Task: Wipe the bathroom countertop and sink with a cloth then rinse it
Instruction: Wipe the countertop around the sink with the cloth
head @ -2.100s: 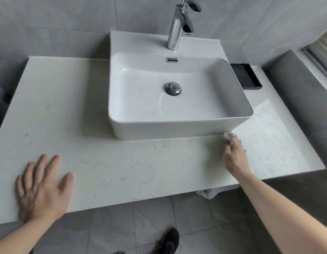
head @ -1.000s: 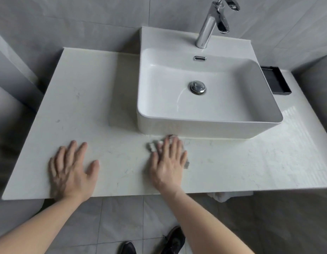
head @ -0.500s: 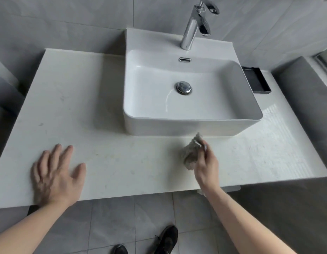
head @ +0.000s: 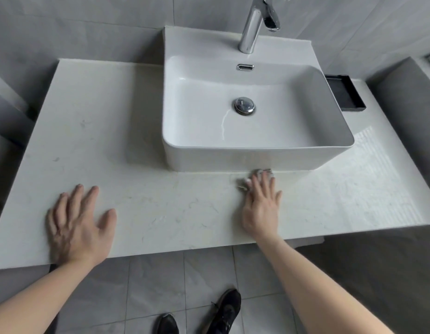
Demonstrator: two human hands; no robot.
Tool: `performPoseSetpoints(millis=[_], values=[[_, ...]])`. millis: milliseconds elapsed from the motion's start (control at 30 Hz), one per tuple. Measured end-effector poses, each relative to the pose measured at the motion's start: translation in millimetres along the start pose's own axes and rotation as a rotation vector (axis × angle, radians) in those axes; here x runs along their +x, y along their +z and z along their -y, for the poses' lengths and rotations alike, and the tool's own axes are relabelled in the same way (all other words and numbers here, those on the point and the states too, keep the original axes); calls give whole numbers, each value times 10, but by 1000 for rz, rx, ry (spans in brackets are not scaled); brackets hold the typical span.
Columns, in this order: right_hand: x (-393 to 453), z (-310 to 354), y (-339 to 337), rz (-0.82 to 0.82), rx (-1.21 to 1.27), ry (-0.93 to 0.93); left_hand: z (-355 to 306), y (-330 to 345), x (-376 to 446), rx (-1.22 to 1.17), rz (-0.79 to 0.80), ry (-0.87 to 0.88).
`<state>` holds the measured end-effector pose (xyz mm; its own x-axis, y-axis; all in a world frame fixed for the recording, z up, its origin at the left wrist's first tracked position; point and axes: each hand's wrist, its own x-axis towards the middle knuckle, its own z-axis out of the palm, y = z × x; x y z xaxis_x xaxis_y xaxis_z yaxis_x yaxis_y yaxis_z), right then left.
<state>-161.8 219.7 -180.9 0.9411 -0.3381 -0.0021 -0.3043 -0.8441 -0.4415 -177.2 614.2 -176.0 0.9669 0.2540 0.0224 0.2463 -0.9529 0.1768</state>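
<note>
pale marble countertop (head: pixel 161 206) under white sink (head: pixel 233 160), grey tiles.

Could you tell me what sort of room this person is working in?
It looks like a bathroom: a white vessel sink with a chrome faucet sits on a pale stone countertop, with grey tiled walls behind. The right hand presses a cloth onto the counter.
</note>
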Motion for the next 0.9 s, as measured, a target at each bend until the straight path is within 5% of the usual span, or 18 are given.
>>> performPoseSetpoints(millis=[267,367,533,733,900], values=[[-550,1080,544,186,98,-446,-8,18,1,-14,-11,-12],[-444,905,338,186,264,-362,-4,22,6,-15,-20,-3],[-222,312,-605,-72,535,24,7,49,7,-31,-28,-5],[224,-786,-1202,-208,298,173,0,21,2,-27,-35,5],[42,-999,-625,-94,9,155,2,19,7,-21,-18,-19]])
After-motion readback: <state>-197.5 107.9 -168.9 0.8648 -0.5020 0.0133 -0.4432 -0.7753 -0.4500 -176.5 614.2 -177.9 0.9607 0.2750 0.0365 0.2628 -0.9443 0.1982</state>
